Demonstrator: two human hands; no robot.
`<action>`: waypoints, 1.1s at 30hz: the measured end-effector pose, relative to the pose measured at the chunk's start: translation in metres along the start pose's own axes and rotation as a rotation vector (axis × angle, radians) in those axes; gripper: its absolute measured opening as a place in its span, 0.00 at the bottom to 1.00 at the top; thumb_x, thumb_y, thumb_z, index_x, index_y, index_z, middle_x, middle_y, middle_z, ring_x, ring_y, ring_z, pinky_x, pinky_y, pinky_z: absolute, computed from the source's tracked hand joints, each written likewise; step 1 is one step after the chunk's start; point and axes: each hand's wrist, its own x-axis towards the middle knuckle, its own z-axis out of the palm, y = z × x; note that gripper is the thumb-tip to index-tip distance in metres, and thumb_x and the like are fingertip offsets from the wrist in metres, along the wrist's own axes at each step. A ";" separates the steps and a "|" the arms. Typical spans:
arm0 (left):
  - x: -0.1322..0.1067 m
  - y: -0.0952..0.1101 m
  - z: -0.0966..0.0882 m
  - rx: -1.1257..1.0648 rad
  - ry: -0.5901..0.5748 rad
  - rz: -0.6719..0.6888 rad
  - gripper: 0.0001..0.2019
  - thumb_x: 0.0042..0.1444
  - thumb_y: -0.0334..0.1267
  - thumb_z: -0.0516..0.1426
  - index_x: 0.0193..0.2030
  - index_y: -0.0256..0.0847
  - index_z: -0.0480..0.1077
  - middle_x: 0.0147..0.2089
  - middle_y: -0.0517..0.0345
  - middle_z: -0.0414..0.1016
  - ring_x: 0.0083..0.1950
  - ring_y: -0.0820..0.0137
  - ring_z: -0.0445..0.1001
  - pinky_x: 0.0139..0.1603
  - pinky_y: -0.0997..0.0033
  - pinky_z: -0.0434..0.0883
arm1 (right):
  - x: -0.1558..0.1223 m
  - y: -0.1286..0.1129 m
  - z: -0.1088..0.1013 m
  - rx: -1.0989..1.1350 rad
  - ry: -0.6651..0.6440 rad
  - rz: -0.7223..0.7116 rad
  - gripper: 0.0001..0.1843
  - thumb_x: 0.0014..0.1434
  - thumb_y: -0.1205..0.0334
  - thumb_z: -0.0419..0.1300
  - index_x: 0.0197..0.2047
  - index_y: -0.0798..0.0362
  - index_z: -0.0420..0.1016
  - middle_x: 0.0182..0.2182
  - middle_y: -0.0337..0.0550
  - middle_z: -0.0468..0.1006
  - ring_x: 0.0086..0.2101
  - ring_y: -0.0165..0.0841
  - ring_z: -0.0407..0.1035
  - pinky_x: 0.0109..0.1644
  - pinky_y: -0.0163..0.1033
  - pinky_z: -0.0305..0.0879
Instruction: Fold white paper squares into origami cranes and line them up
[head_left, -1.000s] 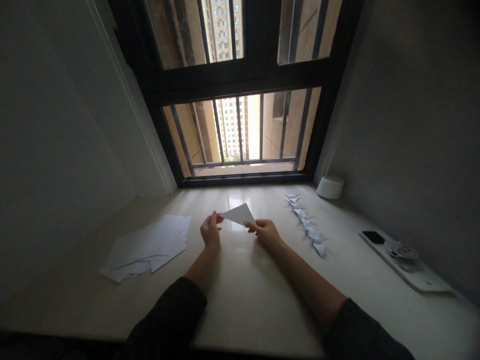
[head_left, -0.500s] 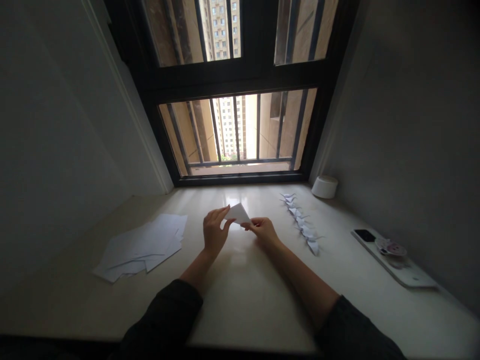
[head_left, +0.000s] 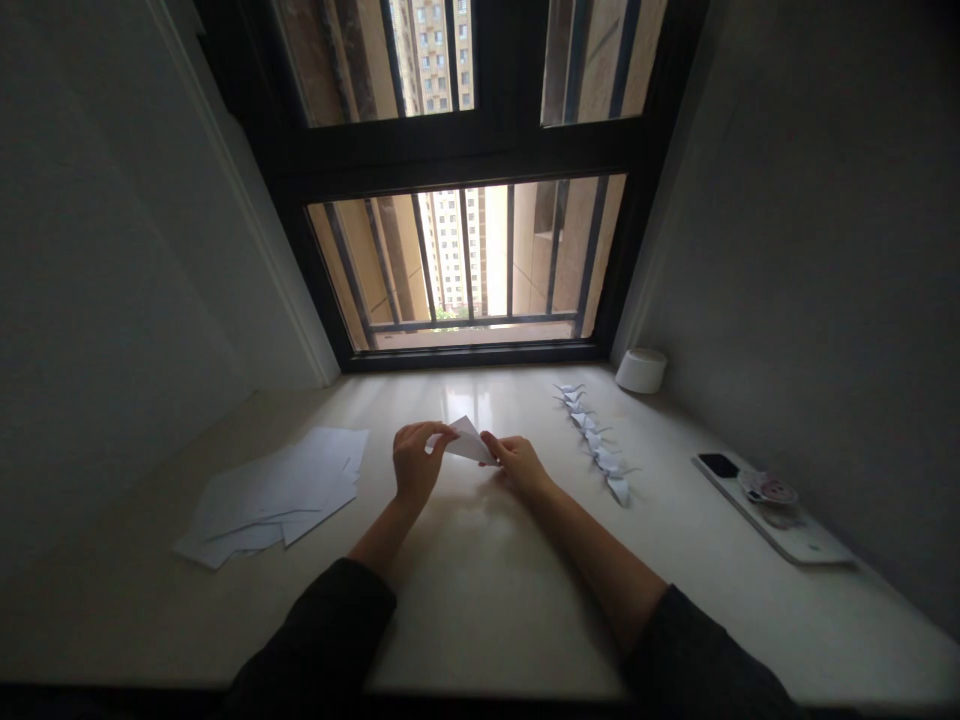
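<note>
A white paper folded into a triangle (head_left: 469, 441) is held just above the pale table (head_left: 480, 590), in front of the window. My left hand (head_left: 415, 467) pinches its left corner, fingers curled around the edge. My right hand (head_left: 519, 463) pinches the paper's lower right corner. The two hands are close together, with the paper bent between them.
A loose pile of white sheets (head_left: 274, 495) lies to the left. A row of several small folded paper cranes (head_left: 595, 441) runs along the right. Further right are a white round container (head_left: 641, 370) and a phone (head_left: 769, 505) near the wall. A barred window (head_left: 465, 250) stands behind the table.
The hands have come closer together and the triangle has been folded smaller. My left hand has shifted from holding the far left tip to gripping over the fold.
</note>
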 end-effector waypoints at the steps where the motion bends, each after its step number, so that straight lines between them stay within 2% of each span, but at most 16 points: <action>1: 0.001 0.000 0.000 -0.009 -0.030 0.011 0.04 0.52 0.41 0.59 0.30 0.48 0.75 0.36 0.59 0.78 0.42 0.63 0.73 0.52 0.60 0.60 | 0.000 0.000 0.000 -0.024 0.026 0.004 0.30 0.55 0.39 0.51 0.19 0.54 0.78 0.15 0.41 0.71 0.21 0.32 0.65 0.26 0.35 0.54; 5: 0.003 0.000 -0.002 -0.062 -0.198 0.055 0.04 0.53 0.39 0.58 0.29 0.48 0.75 0.34 0.60 0.78 0.40 0.64 0.73 0.49 0.62 0.63 | -0.001 -0.001 -0.001 -0.100 0.064 -0.032 0.27 0.55 0.40 0.52 0.22 0.53 0.78 0.17 0.40 0.72 0.23 0.32 0.66 0.26 0.35 0.55; 9: 0.002 0.002 -0.002 -0.104 -0.301 0.095 0.05 0.53 0.41 0.58 0.29 0.49 0.75 0.34 0.59 0.77 0.41 0.64 0.73 0.48 0.63 0.64 | 0.000 -0.002 -0.001 0.020 0.061 -0.125 0.18 0.52 0.48 0.59 0.40 0.50 0.79 0.28 0.41 0.78 0.28 0.33 0.69 0.33 0.35 0.62; 11: 0.002 0.003 -0.002 -0.122 -0.305 0.119 0.05 0.53 0.41 0.58 0.30 0.49 0.75 0.34 0.58 0.77 0.41 0.64 0.74 0.48 0.63 0.64 | 0.002 -0.003 -0.001 0.126 0.070 -0.154 0.23 0.50 0.52 0.61 0.49 0.50 0.74 0.29 0.41 0.77 0.29 0.32 0.69 0.34 0.36 0.65; 13: 0.001 0.005 -0.002 -0.127 -0.294 0.143 0.05 0.54 0.41 0.58 0.34 0.49 0.75 0.34 0.57 0.78 0.40 0.64 0.74 0.48 0.63 0.65 | 0.003 -0.002 -0.002 0.204 0.081 -0.148 0.26 0.49 0.55 0.61 0.53 0.50 0.69 0.28 0.40 0.76 0.27 0.31 0.68 0.32 0.35 0.65; 15: 0.001 0.007 -0.004 -0.106 -0.304 0.181 0.06 0.53 0.41 0.58 0.37 0.49 0.76 0.36 0.56 0.78 0.41 0.64 0.73 0.49 0.62 0.64 | 0.005 0.000 -0.003 0.240 0.110 -0.110 0.26 0.48 0.56 0.61 0.51 0.49 0.69 0.29 0.39 0.74 0.25 0.29 0.67 0.28 0.33 0.64; 19: 0.003 0.008 -0.011 0.003 -0.378 0.310 0.06 0.52 0.42 0.60 0.36 0.52 0.76 0.38 0.57 0.78 0.48 0.62 0.72 0.54 0.59 0.60 | 0.011 0.010 -0.005 0.262 0.147 -0.065 0.17 0.47 0.57 0.60 0.40 0.53 0.75 0.28 0.40 0.74 0.23 0.27 0.64 0.25 0.32 0.61; 21: 0.006 0.006 -0.016 0.047 -0.357 0.367 0.05 0.53 0.41 0.59 0.35 0.53 0.76 0.40 0.58 0.78 0.49 0.63 0.71 0.55 0.59 0.59 | 0.014 0.015 -0.006 0.255 0.127 -0.029 0.16 0.47 0.57 0.59 0.39 0.55 0.77 0.25 0.41 0.75 0.22 0.28 0.63 0.26 0.33 0.61; 23: 0.009 0.002 -0.021 0.097 -0.287 0.394 0.05 0.53 0.39 0.59 0.34 0.53 0.76 0.44 0.59 0.77 0.51 0.63 0.70 0.55 0.58 0.59 | 0.016 0.018 -0.008 0.258 0.141 0.003 0.19 0.47 0.55 0.61 0.40 0.57 0.78 0.24 0.43 0.76 0.23 0.30 0.65 0.27 0.35 0.63; 26: 0.013 -0.004 -0.027 0.165 -0.207 0.374 0.06 0.53 0.37 0.59 0.34 0.53 0.77 0.46 0.60 0.76 0.52 0.61 0.69 0.55 0.57 0.60 | 0.017 0.018 -0.012 0.329 0.160 0.039 0.25 0.44 0.52 0.64 0.43 0.58 0.78 0.26 0.47 0.79 0.26 0.33 0.69 0.32 0.38 0.66; 29: 0.016 -0.008 -0.028 0.144 -0.129 0.279 0.05 0.52 0.38 0.60 0.33 0.53 0.77 0.45 0.59 0.77 0.49 0.62 0.70 0.53 0.57 0.62 | 0.016 0.013 -0.016 0.417 0.148 0.051 0.25 0.42 0.49 0.65 0.41 0.56 0.80 0.30 0.48 0.80 0.29 0.35 0.71 0.34 0.40 0.69; 33: 0.018 -0.019 -0.024 -0.041 -0.068 0.087 0.06 0.51 0.42 0.60 0.37 0.51 0.77 0.44 0.57 0.76 0.45 0.66 0.72 0.49 0.62 0.67 | 0.013 0.005 -0.020 0.463 0.108 0.031 0.22 0.44 0.46 0.65 0.36 0.53 0.81 0.30 0.47 0.81 0.29 0.35 0.73 0.34 0.41 0.69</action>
